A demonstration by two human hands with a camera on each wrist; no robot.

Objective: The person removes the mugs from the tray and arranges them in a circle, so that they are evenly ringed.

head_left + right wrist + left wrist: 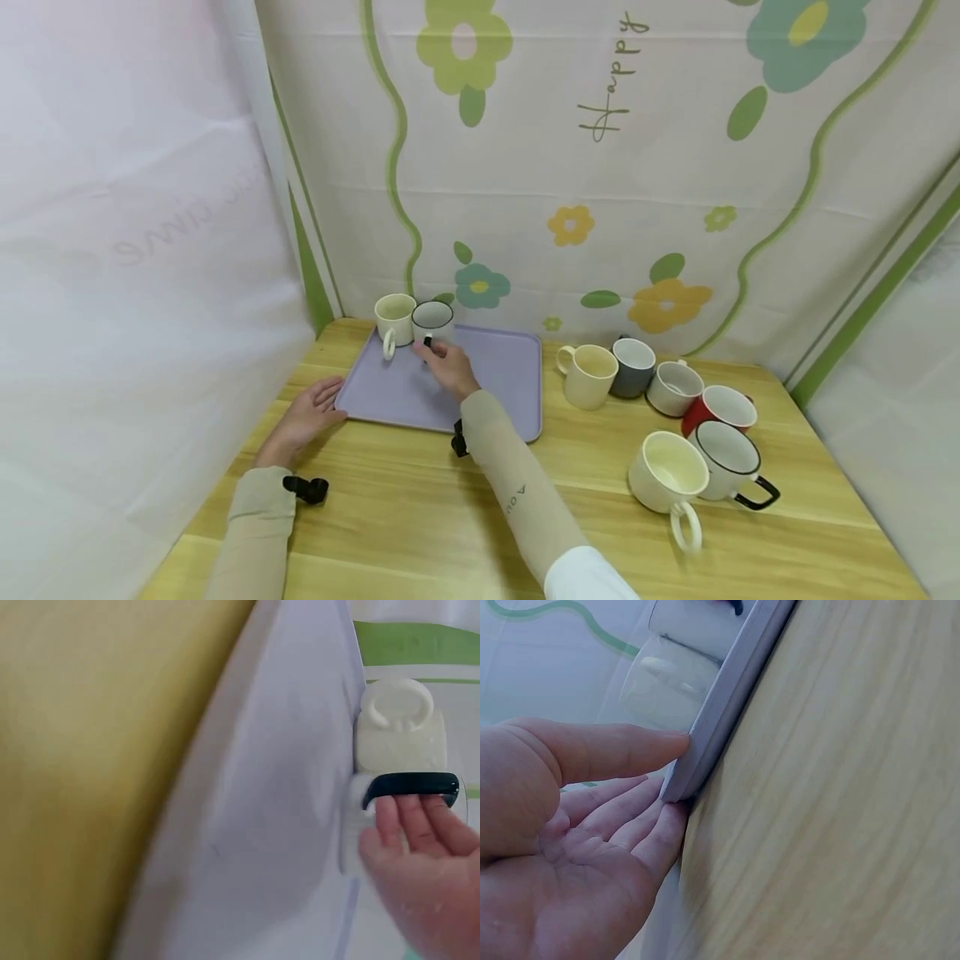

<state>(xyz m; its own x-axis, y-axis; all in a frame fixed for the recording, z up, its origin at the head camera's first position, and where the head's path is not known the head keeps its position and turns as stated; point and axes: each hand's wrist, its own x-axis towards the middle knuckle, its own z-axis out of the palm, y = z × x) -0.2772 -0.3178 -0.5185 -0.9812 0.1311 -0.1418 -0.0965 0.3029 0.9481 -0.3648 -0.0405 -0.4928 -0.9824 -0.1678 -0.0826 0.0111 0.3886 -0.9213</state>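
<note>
A lilac tray (495, 358) lies on the wooden table. My left hand (305, 419) holds its near left corner between the thumb and the almost straight fingers, as the left wrist view shows. At the tray's back left, my right hand (450, 367) grips the black handle (412, 782) of a white mug with a black rim (433, 317). The fingertips reach into the handle's loop. Beside it on the left stands a cream mug (394, 318), its handle turned towards me. Whether the white mug's base touches the tray is hidden by my hand.
Right of the tray stand several mugs: a pale yellow one (590, 379), a dark grey one (632, 367), a ribbed grey-white one (673, 389), a red one (697, 412), a black-rimmed white one (723, 458) and a cream one (667, 475). Flowered curtains (525, 150) enclose the table.
</note>
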